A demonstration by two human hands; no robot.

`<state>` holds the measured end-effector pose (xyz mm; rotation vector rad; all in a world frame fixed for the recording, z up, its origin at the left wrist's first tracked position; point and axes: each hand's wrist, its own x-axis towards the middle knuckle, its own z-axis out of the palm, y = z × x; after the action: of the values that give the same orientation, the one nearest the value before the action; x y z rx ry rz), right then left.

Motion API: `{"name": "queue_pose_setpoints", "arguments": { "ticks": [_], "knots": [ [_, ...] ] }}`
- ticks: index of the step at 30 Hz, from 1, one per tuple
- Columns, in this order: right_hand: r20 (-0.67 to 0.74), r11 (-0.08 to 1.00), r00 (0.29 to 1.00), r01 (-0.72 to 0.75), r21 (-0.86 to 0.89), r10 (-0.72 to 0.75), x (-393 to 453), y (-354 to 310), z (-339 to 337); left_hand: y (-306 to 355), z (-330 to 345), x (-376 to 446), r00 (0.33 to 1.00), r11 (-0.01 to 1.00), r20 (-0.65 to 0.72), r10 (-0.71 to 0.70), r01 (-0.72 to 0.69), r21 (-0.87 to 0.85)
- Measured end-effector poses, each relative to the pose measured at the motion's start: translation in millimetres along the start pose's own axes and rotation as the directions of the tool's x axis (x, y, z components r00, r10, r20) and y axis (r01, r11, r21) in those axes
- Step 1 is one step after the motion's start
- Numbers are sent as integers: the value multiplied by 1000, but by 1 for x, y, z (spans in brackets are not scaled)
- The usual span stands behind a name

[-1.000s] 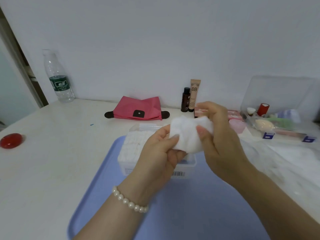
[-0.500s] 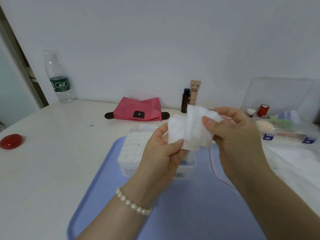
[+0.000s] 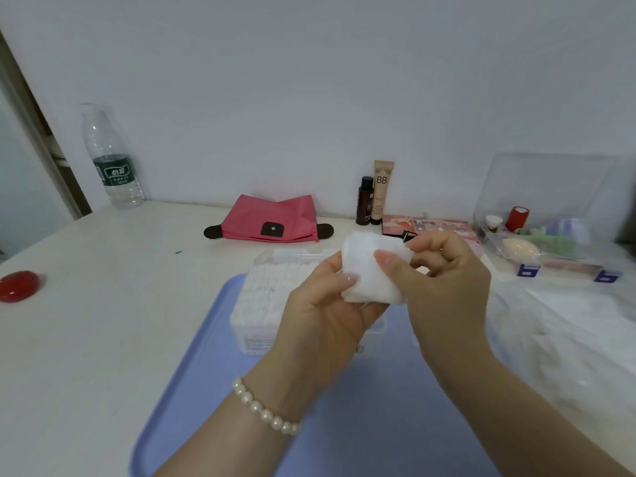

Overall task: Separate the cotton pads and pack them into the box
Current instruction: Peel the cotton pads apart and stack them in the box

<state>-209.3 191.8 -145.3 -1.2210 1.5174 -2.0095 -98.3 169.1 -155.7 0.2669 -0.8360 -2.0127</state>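
left hand [image 3: 320, 311] — fingers curled, pinching | right hand [image 3: 444, 290] — thumb and fingers pinching, raised

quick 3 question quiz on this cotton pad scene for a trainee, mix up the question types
1. True or false: both hands hold the cotton pads above the box.
2. Multiple choice: the box stands on A) the pink pouch B) the blue tray C) the red object.
3. Fill in: the left wrist wears a ____ bracelet.

Key:
1. True: the left hand and right hand both pinch the pads with thumb and fingers.
2. B.
3. Pearl.
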Motion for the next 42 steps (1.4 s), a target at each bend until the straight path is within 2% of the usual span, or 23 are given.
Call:
{"name": "queue_pose_setpoints", "arguments": {
  "ticks": [3,5,8,10,11,14,19,21,23,28,31,33,35,37,38,40,42],
  "knots": [
    [16,994,998,67,-84,-66,-2,4,0,-4,-1,2,996,994,-87,30,-21,108],
    [40,993,998,56,-107,-52,-1,5,2,-6,-4,4,992,989,-117,44,-27,144],
    [164,993,979,-117,-15,118,0,2,4,-5,-8,5,994,986,-92,50,-34,164],
    [294,968,925,-252,-2,242,-1,0,3,-5,-9,4,997,969,-72,25,-6,247],
    [344,961,900,-276,-26,268,-2,0,3,-5,-9,4,998,948,-62,13,7,319],
    [406,968,880,-247,-50,246,-2,0,4,-6,-9,0,999,855,-45,-19,40,516],
    [525,965,813,-170,-199,252,0,-5,-1,-2,-5,-3,998,709,-50,-40,64,703],
    [474,973,861,-93,-212,186,5,-11,-5,3,-4,-5,1000,683,-5,4,1,730],
    [460,968,873,-48,-248,161,15,-19,-12,13,-2,-5,998,655,29,62,-63,753],
    [602,920,713,-167,-354,361,42,-43,-13,41,3,0,991,620,-1,130,-81,780],
    [606,901,682,-200,-385,410,52,-49,0,57,5,7,981,549,-50,189,-63,833],
    [573,892,690,-268,-365,442,56,-50,4,63,1,12,953,446,-80,293,-62,893],
    [506,881,735,-279,-382,452,56,-45,5,64,-7,14,916,225,-17,400,-81,971],
    [436,845,785,-198,-497,440,54,-33,3,58,-19,12,921,-33,73,382,-65,997],
    [416,810,802,-137,-570,429,52,-28,2,53,-24,10,935,-131,81,346,-37,991],
    [397,733,811,-57,-678,430,46,-17,0,41,-32,7,956,-262,23,294,57,963],
    [387,699,810,-40,-714,441,40,-11,1,32,-37,6,964,-351,-31,265,126,928]
  ]
}}
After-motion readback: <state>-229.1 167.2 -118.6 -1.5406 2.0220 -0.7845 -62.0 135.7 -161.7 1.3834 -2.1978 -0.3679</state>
